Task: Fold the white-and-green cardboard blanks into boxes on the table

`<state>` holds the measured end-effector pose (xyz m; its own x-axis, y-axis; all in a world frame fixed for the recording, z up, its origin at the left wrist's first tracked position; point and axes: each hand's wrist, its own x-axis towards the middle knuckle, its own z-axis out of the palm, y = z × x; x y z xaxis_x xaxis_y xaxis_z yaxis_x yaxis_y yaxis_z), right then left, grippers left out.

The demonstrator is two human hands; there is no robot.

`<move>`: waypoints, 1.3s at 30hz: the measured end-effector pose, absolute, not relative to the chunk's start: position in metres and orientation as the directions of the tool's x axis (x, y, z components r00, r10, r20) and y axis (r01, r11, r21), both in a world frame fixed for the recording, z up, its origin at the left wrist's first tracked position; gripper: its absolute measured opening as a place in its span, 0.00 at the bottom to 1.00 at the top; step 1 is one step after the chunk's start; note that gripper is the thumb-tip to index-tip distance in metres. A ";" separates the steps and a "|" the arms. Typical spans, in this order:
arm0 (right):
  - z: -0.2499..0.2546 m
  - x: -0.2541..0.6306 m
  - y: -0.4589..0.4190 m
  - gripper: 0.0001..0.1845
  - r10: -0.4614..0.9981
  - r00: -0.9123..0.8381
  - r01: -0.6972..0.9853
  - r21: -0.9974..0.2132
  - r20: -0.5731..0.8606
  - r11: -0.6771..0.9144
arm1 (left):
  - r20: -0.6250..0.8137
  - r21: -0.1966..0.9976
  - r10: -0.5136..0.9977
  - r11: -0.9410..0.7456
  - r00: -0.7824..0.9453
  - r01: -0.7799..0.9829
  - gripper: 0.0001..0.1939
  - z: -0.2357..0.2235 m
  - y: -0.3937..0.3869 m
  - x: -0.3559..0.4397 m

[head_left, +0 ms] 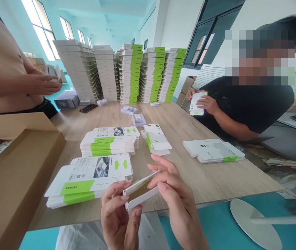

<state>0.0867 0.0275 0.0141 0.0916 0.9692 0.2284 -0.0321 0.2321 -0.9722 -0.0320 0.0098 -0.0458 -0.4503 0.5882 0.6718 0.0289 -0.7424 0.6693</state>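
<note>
A small white cardboard box (143, 199) is in front of me just above the table's near edge, its long side open and its brown inside showing. My left hand (120, 211) is closed on its left end, fingers on top and thumb underneath. Around the right end curl the fingers of my right hand (178, 196), touching its edge. Just left of my hands lies a stack of flat white-and-green cartons (79, 182), with a second carton stack (108, 142) behind it. A few partly folded boxes (158, 137) rest beyond my right hand.
Tall stacks of boxes (131, 74) line the table's far end. An open brown carton (20, 180) stands at left, more flat cartons (215, 151) at right. Small trays (139, 120) and a phone (88, 108) lie mid-table. A person (247, 104) at right holds a box; another person (9, 69) stands left.
</note>
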 end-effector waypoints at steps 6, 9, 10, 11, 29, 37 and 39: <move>0.048 0.110 0.031 0.18 0.886 -0.262 0.373 -0.807 0.382 0.458 | 0.693 0.690 0.618 -0.717 -0.370 0.094 0.20 -0.059 0.003 -0.042; 0.065 0.113 0.035 0.14 0.831 -0.437 0.436 -0.727 0.345 0.531 | 0.704 0.690 0.634 -0.716 -0.320 0.102 0.21 -0.061 0.002 -0.043; 0.068 0.113 0.036 0.13 0.820 -0.470 0.442 -0.718 0.326 0.538 | 0.705 0.689 0.634 -0.719 -0.319 0.092 0.22 -0.061 0.002 -0.042; 0.071 0.112 0.038 0.12 0.816 -0.487 0.446 -0.715 0.312 0.539 | 0.704 0.685 0.630 -0.724 -0.328 0.080 0.24 -0.061 0.003 -0.041; 0.058 0.093 0.038 0.11 0.954 -0.231 0.256 -0.934 0.191 0.249 | 0.666 0.746 0.683 -0.608 -0.299 0.272 0.09 -0.038 0.011 -0.044; 0.046 0.090 0.038 0.06 0.965 -0.108 0.136 -0.958 0.238 0.251 | 0.536 0.836 0.681 -0.509 -0.498 0.204 0.11 -0.023 0.023 -0.024; 0.036 0.098 0.042 0.05 0.944 -0.103 0.121 -0.938 0.315 0.326 | 0.563 0.819 0.648 -0.520 -0.514 0.242 0.11 -0.025 0.024 -0.026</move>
<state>0.0985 0.0424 0.0363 -0.1029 0.9436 0.3147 0.1210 0.3259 -0.9376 -0.0255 0.0240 -0.0250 -0.5137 0.6477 0.5627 0.2418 -0.5199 0.8193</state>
